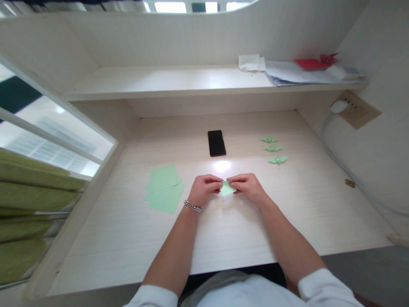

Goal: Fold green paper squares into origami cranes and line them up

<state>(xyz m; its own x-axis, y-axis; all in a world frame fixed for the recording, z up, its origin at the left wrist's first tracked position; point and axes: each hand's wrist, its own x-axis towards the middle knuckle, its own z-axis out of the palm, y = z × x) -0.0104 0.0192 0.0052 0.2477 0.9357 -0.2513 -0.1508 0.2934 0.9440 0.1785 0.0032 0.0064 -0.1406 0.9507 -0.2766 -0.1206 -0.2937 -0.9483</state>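
A small folded piece of light green paper (pixel 227 188) is held between both hands above the desk. My left hand (pixel 206 187) pinches its left edge between thumb and fingers; a metal chain bracelet (pixel 192 206) circles that wrist. At the paper's right edge my right hand (pixel 248 186) has a similar pinch. Left of my hands lies a loose fan of green paper sheets (pixel 165 189). Three green folded paper cranes (pixel 277 160) stand in a column to the right, beyond my right hand.
A black phone (pixel 216 143) lies on the desk (pixel 128 247) beyond my hands. The shelf (pixel 153 81) above bears papers (pixel 290 72), a white tissue (pixel 251 63) and a red folded item (pixel 313 64). A cable (pixel 338 160) runs from the wall socket (pixel 359 111) along the right side.
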